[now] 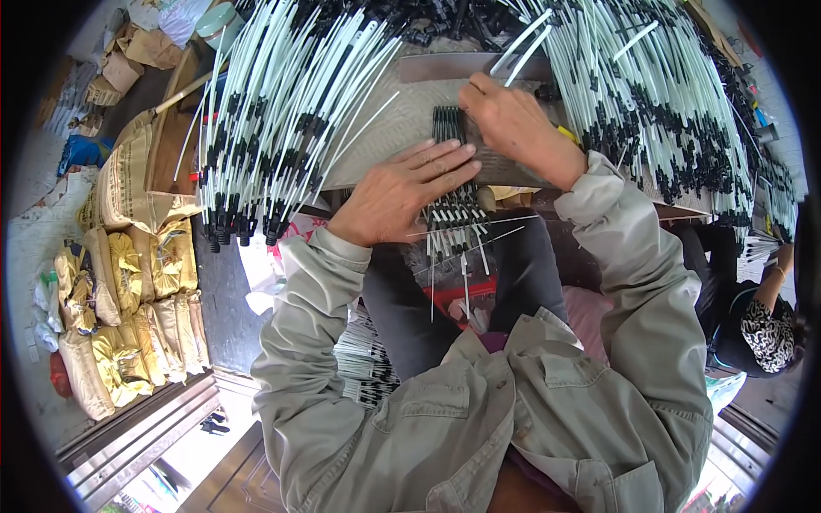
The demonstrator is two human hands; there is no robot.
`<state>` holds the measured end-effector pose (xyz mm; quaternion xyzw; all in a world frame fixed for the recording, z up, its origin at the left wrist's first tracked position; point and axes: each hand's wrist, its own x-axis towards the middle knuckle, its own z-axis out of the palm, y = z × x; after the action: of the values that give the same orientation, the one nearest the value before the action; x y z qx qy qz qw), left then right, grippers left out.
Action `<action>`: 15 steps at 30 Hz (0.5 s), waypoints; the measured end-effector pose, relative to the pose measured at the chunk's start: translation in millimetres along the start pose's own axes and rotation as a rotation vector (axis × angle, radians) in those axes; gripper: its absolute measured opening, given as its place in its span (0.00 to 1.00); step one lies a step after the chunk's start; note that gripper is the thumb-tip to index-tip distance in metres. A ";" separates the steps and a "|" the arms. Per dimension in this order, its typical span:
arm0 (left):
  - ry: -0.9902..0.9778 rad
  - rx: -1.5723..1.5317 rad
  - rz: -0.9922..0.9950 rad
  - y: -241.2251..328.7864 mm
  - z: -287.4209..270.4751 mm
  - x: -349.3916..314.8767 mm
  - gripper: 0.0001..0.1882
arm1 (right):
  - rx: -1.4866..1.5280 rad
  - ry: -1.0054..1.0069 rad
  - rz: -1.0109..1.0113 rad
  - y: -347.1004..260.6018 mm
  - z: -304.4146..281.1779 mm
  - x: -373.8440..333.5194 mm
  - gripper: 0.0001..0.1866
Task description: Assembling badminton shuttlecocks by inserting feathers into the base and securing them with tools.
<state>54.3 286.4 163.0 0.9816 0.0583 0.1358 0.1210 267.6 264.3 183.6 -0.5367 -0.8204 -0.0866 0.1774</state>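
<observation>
My left hand [415, 184] lies flat, fingers stretched out, across a row of slim black-ended pieces [447, 121] on the worktop [372, 128]. Below that palm, a fan of thin white tubes with black fittings [462, 227] hangs over the near edge, above my lap. At the far right end of the row, my right hand [517, 124] is closed, its thumb and fingers pressed together; whatever they pinch is hidden. Just beyond it, two pale tubes [523, 50] stick out from the heap on the right.
Large heaps of white tubes with black fittings stand at left [282, 111] and right [650, 103]. A brown strip [432, 68] lies behind the row. Sacks [128, 316] line the floor at left. Another person [765, 329] sits at the far right.
</observation>
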 end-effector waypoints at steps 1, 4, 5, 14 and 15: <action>-0.009 0.007 0.012 1.2 -2.4 2.6 0.59 | 0.029 0.017 -0.024 2.7 2.6 1.1 0.13; -0.023 -0.063 -0.049 10.6 -13.4 5.7 0.49 | 0.025 0.031 -0.051 5.7 -0.1 -1.4 0.12; -0.025 -0.063 -0.054 11.0 -12.3 4.8 0.49 | -0.008 0.031 -0.056 5.2 -2.5 -2.4 0.11; 0.002 -0.062 -0.042 13.6 -7.3 4.7 0.47 | -0.380 0.085 -0.207 -0.8 -0.5 0.9 0.04; 0.012 -0.052 -0.042 13.8 -4.9 7.0 0.47 | -0.381 0.083 -0.202 0.5 -1.1 -1.8 0.04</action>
<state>60.8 275.2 172.9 0.9758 0.0763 0.1406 0.1488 268.9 262.6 183.9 -0.4715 -0.8308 -0.2795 0.0965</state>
